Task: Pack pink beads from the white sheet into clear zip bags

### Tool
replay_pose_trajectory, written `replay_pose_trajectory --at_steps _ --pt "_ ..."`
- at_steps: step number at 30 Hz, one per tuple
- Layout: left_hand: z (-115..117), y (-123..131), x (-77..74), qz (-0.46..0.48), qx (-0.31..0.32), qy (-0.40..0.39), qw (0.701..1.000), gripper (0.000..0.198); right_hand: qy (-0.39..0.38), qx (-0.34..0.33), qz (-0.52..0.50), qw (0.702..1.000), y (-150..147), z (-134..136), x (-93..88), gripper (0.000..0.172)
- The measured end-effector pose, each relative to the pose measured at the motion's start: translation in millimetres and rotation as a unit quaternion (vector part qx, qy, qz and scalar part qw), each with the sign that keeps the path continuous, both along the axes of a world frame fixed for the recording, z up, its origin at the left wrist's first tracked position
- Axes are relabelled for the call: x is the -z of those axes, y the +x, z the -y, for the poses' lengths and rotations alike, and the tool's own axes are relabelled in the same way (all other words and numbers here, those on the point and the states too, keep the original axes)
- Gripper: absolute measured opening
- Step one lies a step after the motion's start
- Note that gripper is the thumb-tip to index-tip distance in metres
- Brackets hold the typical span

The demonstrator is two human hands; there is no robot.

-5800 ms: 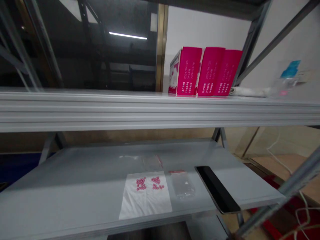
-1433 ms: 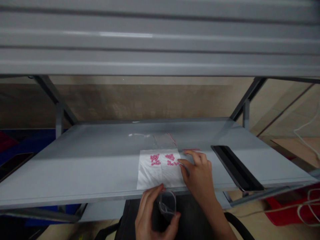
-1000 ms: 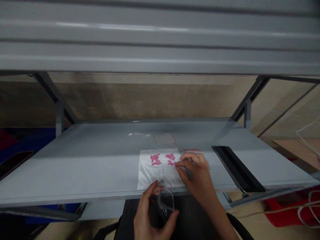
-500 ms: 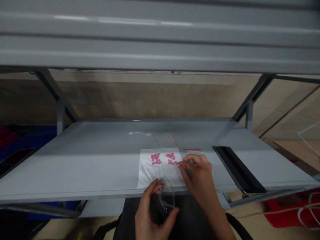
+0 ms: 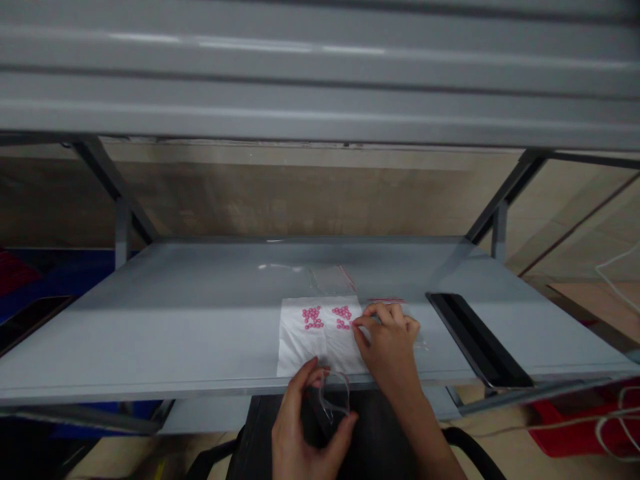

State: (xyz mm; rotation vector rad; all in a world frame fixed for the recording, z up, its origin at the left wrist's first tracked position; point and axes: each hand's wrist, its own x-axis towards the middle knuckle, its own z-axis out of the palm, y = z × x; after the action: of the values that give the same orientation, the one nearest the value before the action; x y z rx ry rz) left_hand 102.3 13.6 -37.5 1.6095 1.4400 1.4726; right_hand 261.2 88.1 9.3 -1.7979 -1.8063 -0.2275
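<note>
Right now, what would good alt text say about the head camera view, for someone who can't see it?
Two bare hands work at a grey shelf: the left hand holds a small clear bag, while the right hand sits beside pink beads on a white sheet.

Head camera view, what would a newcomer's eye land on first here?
The small pink beads stand out first, in two clusters on a white sheet lying on a grey metal shelf. The right hand is at the sheet's right side, its fingertips near the beads. The left hand holds a clear plastic bag just below the shelf's front edge.
</note>
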Motion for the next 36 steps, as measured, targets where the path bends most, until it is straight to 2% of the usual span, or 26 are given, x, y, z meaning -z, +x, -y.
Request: replay_pose_trajectory --at_steps 3,5,8,11,14,17,20,24,27,29,31,34,36 --pt "-0.4 0.0 0.3 0.002 0.002 0.0 1.0 0.057 0.018 -0.024 -0.039 0.999 0.4 5.4 -4.6 0.014" --pt "-0.3 0.0 0.9 0.003 0.004 0.0 1.0 0.058 0.025 -0.089 -0.097 0.991 -1.4 16.4 -13.9 0.013" --pt "0.2 -0.4 1.7 0.002 0.01 -0.001 1.0 0.059 -0.017 -0.225 -0.184 0.957 -6.6 37.9 -30.4 0.014" --pt "0.4 -2.1 0.3 -0.002 0.011 -0.002 1.0 0.058 -0.057 -0.276 -0.213 0.936 -9.1 49.3 -35.9 0.018" --pt "-0.3 -5.9 -3.7 -0.024 0.017 0.002 1.0 0.06 -0.03 -0.23 -0.192 0.954 -4.4 42.0 -25.1 0.019" --pt "-1.1 -9.0 -7.7 -0.056 0.035 0.012 0.998 0.061 0.031 -0.101 -0.114 0.988 1.7 24.4 -10.0 0.015" --pt "-1.6 -9.0 -9.3 -0.058 0.032 0.019 0.998 0.061 0.023 -0.008 -0.038 0.999 1.4 10.1 -2.9 0.012" --pt "-2.9 -9.7 -10.1 -0.055 0.037 0.023 0.998 0.06 -0.021 0.006 -0.008 1.0 -4.8 1.6 -2.5 0.015" --pt "-3.4 -11.8 -9.7 -0.071 0.05 0.028 0.996 0.062 -0.013 0.006 -0.026 1.0 -6.2 2.8 -5.0 0.015" --pt "-2.9 -11.3 -7.9 -0.068 0.049 0.024 0.996 0.063 0.008 -0.029 -0.067 0.997 -5.8 9.9 -10.1 0.014" --pt "-1.8 -8.6 -5.0 -0.046 0.038 0.013 0.998 0.062 0.01 -0.117 -0.122 0.986 -5.8 22.3 -18.5 0.016" --pt "-0.2 -3.3 -1.6 -0.006 0.015 -0.005 1.0 0.06 -0.024 -0.244 -0.179 0.953 -7.5 42.1 -30.6 0.021" --pt "0.3 -2.2 -1.4 0.002 0.013 -0.007 1.0 0.059 -0.043 -0.273 -0.197 0.941 -8.4 48.4 -32.7 0.024"
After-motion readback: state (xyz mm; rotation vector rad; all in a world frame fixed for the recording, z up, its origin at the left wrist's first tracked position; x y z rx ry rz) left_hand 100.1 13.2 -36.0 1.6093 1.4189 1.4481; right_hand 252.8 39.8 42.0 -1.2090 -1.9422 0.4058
